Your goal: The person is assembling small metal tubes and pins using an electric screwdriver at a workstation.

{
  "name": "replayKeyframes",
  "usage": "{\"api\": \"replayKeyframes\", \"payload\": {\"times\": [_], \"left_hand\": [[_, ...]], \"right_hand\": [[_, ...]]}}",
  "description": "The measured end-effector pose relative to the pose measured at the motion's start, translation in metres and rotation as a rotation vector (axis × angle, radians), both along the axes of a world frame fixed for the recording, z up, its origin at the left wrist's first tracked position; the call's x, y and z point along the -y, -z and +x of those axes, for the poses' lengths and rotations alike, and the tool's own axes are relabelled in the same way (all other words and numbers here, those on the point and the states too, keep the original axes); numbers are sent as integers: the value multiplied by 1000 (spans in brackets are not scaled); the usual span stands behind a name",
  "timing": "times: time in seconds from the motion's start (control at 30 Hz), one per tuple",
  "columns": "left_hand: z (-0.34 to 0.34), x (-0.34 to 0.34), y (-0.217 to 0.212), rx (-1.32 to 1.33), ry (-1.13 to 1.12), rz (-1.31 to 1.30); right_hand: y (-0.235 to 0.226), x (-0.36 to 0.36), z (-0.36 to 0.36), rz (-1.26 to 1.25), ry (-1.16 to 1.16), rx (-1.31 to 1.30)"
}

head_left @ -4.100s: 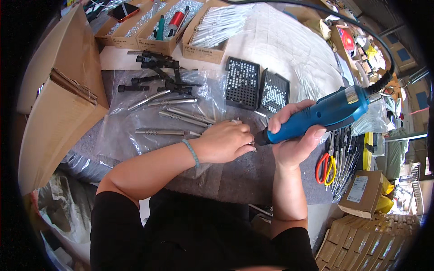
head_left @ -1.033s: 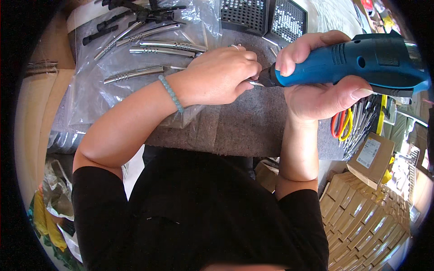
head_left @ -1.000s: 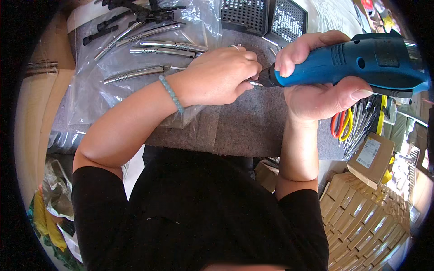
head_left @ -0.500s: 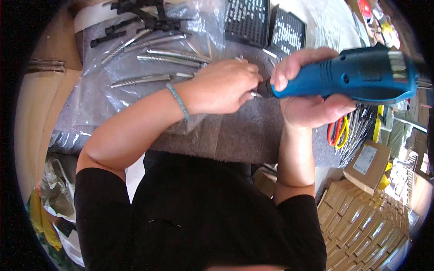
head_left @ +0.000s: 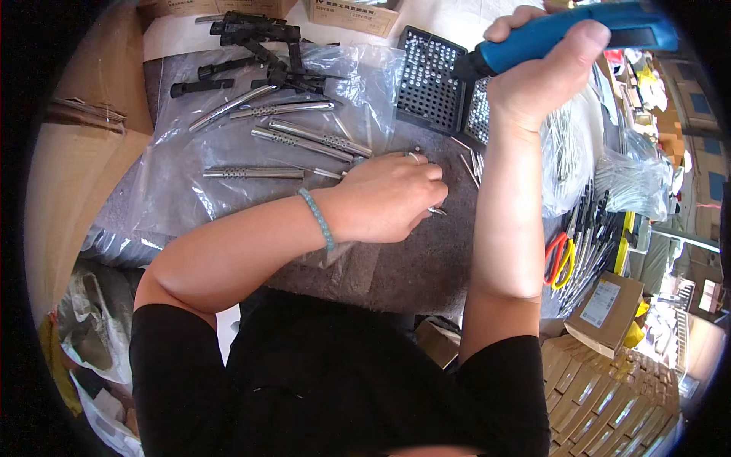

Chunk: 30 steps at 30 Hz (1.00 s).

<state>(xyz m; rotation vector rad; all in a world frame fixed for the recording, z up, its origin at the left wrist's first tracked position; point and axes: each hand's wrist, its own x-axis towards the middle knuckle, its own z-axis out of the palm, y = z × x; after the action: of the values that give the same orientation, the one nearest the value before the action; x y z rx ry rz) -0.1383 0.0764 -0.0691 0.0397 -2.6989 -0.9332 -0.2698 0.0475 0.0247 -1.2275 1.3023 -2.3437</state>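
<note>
The left hand (head_left: 384,198) rests knuckles-up on the grey mat of the counter (head_left: 426,259), its fingers curled together and pinching a small metal piece (head_left: 437,210) whose tip pokes out at the fingertips, pointing right. What exactly the piece is, I cannot tell; it is mostly hidden under the hand. The right hand (head_left: 544,76) is raised well above and to the right of it, wrapped tight round a blue electric screwdriver (head_left: 567,34). The driver's long axis runs nearly level, its dark nose aimed left and slightly down, over the black tray of screws (head_left: 428,80). So the pinched piece lies down and to the left of the driver's nose, well apart from it, and the left hand is the one right on it. A few loose thin pins (head_left: 470,161) lie on the mat between the two hands. Beyond the left hand, silver knurled rods (head_left: 312,139) lie on a clear plastic bag (head_left: 228,152), their lengths running mostly left to right.

Half a second ago the driver's nose sat just beside the left fingertips, almost touching the piece; now the right hand has lifted it up and away toward the tray, while the left hand has stayed put on the mat.
</note>
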Motion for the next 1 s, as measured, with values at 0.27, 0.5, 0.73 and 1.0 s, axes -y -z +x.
{"api": "replayKeyframes", "payload": {"times": [0.27, 0.5, 0.73, 1.0], "left_hand": [[-2, -1, -2, 10, 2, -1], [-2, 1, -1, 6, -7, 4], [-3, -1, -1, 12, -7, -9], [-2, -1, -4, 15, 9, -15]], "right_hand": [[30, 16, -25, 30, -42, -171], [38, 22, -24, 26, -28, -191], [38, 22, -19, 12, 26, -189], [14, 6, -19, 8, -19, -161]]}}
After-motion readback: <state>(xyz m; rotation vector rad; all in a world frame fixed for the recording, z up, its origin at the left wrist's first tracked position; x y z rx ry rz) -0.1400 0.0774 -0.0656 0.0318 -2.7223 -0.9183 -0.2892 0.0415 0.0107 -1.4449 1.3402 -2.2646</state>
